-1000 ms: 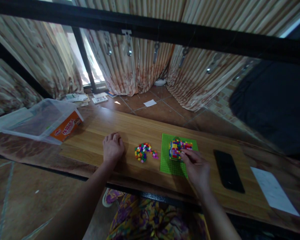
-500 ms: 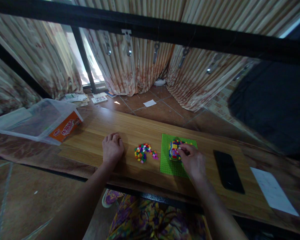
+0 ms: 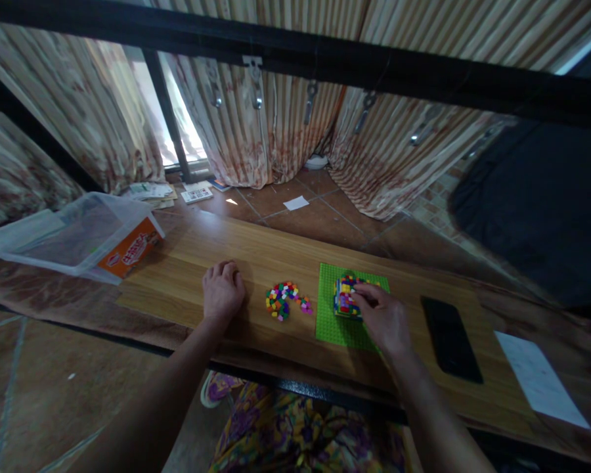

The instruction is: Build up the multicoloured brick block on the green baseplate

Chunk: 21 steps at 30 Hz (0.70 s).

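My right hand (image 3: 385, 320) is closed in a pinch over a block of stacked, multicoloured toy bricks (image 3: 346, 303). Its fingertips touch the top right of the stack and largely cover a small toy brick between them. Under the stack lies a green studded baseplate (image 3: 331, 332). To the left, my left hand (image 3: 222, 289) rests on the wooden board with its fingers curled in, and nothing shows in it. Between the baseplate and that hand is a loose pile of small coloured bricks (image 3: 278, 303).
A black phone (image 3: 452, 338) and a white sheet of paper (image 3: 542, 378) lie right of the baseplate. At the far left stands a clear plastic box (image 3: 86, 243) with an orange label. A dark metal bar (image 3: 295, 56) crosses above the table, before striped curtains (image 3: 285, 138).
My right fingertips have come down onto the top of the brick stack, and the pale piece seen at them earlier is now hidden. My left hand has stayed in place.
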Each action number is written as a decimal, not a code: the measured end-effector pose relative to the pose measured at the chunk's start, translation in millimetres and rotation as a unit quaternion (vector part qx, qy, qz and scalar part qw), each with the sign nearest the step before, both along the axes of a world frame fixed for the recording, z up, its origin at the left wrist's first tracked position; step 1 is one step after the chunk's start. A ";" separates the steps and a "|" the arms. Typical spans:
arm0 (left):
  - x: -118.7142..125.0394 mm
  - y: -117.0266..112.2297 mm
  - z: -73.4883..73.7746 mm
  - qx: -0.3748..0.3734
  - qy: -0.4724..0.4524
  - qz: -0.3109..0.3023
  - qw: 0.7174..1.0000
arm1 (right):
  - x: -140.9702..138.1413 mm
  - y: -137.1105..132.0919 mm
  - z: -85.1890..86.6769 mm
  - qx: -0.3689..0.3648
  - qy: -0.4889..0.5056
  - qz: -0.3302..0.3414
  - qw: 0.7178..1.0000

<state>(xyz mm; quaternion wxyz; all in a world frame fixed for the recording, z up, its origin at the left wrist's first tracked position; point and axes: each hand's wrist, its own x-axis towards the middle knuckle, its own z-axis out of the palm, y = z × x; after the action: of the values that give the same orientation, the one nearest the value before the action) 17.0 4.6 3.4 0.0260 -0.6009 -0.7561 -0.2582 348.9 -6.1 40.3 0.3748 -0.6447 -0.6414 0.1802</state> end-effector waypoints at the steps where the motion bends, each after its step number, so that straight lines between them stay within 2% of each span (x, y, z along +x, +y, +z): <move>1: 0.1 -0.1 0.1 0.000 -0.001 0.000 1.000 | 0.6 -0.3 -0.9 0.000 0.004 -0.002 1.000; 13: 0.5 -0.8 2.4 -0.004 -0.005 -0.004 1.000 | -6.2 -1.2 -2.3 0.045 -0.037 -0.013 0.998; 21: -0.2 -0.3 -0.3 -0.003 0.003 -0.001 1.000 | -4.0 -2.5 -5.1 0.099 -0.089 0.026 0.991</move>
<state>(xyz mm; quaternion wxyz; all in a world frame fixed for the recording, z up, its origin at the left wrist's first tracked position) 16.8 4.3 3.1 0.0258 -0.6026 -0.7561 -0.2539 344.9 -8.6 35.2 0.3736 -0.6008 -0.7036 0.0671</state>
